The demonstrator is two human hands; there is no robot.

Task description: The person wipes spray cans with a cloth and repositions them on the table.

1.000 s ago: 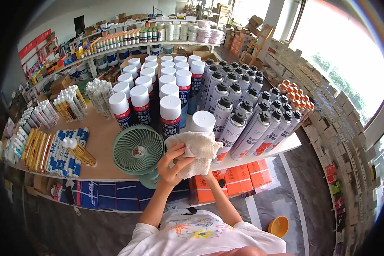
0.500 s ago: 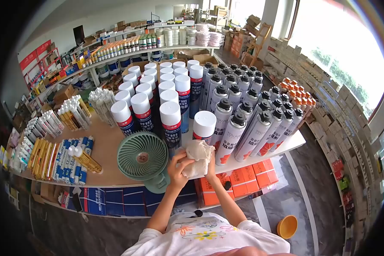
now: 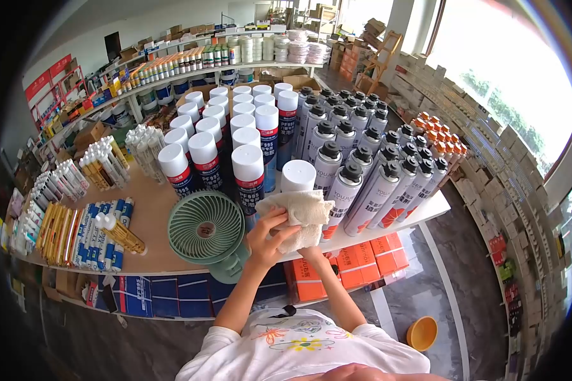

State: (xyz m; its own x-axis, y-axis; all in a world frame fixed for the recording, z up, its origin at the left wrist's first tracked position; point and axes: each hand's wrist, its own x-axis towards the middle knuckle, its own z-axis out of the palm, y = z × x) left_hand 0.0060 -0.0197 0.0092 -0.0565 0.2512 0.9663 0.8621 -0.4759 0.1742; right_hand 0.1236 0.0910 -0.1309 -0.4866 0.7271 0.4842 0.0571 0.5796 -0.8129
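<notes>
A cream cloth (image 3: 306,213) is bunched against the front of a white-capped spray can (image 3: 298,175), covering most of its body. My left hand (image 3: 267,238) is closed on the cloth's left side, fingers bent over its folds. Low behind the cloth is my right hand (image 3: 311,253); its fingers are hidden, so I cannot see what they grip. To the left stand rows of white-capped foam cans (image 3: 248,164) with red and dark blue labels. Silver cans with black tops (image 3: 344,193) stand close on the right.
A green fan (image 3: 206,230) stands at the table's (image 3: 156,244) front edge, left of my hands. Sealant tubes (image 3: 102,235) lie further left. Orange boxes (image 3: 357,264) and blue boxes (image 3: 168,297) sit underneath. A yellow bowl (image 3: 422,333) is on the floor.
The cloth has spread upward and right, covering the can's label just under the cap. My left hand has shifted slightly left; less of my right hand shows. The view has shifted a little.
</notes>
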